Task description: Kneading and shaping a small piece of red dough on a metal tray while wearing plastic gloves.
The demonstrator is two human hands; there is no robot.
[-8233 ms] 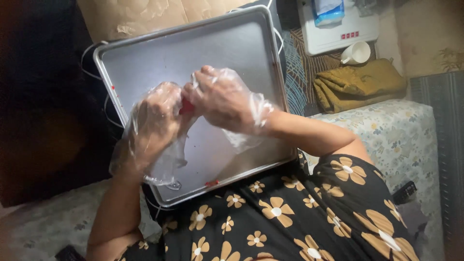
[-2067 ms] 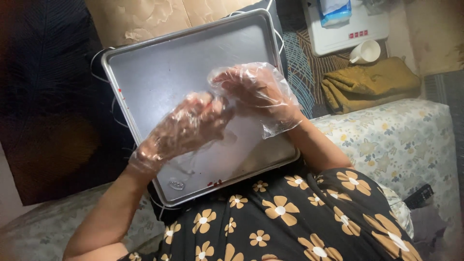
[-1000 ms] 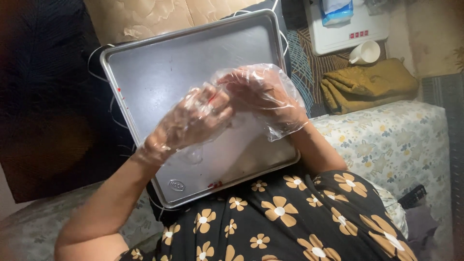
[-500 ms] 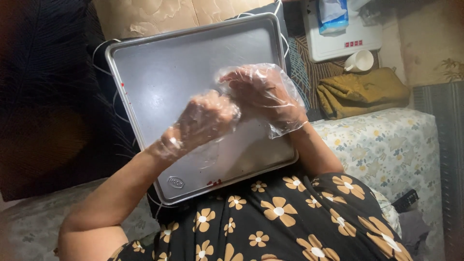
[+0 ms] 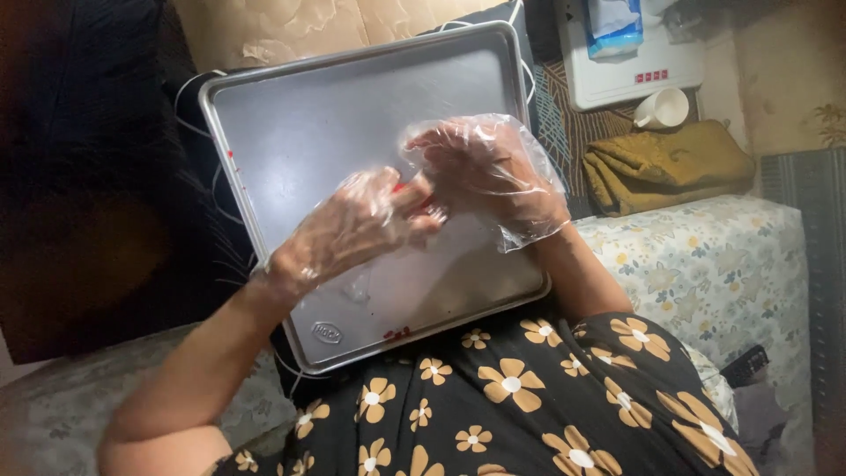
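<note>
Both my hands wear loose clear plastic gloves and meet above a bare metal baking tray (image 5: 308, 115) that rests on my lap. My left hand (image 5: 357, 225) reaches in from the lower left, its fingertips pinched on a small red piece (image 5: 414, 198). My right hand (image 5: 480, 167) curls over from the right, its fingers touching the same red piece; most of the piece is hidden between the gloved fingers. A few red specks (image 5: 395, 333) lie near the tray's front edge.
A floral-covered cushion (image 5: 705, 264) lies to the right. Behind it are a folded mustard cloth (image 5: 665, 163), a white cup (image 5: 663, 107) and a white appliance (image 5: 630, 62). A small dark device (image 5: 745, 366) sits low right. Dark fabric fills the left.
My left hand has drawn up and in toward my right hand, so the fingertips now meet over the tray's middle. The right hand has stayed nearly in place.
</note>
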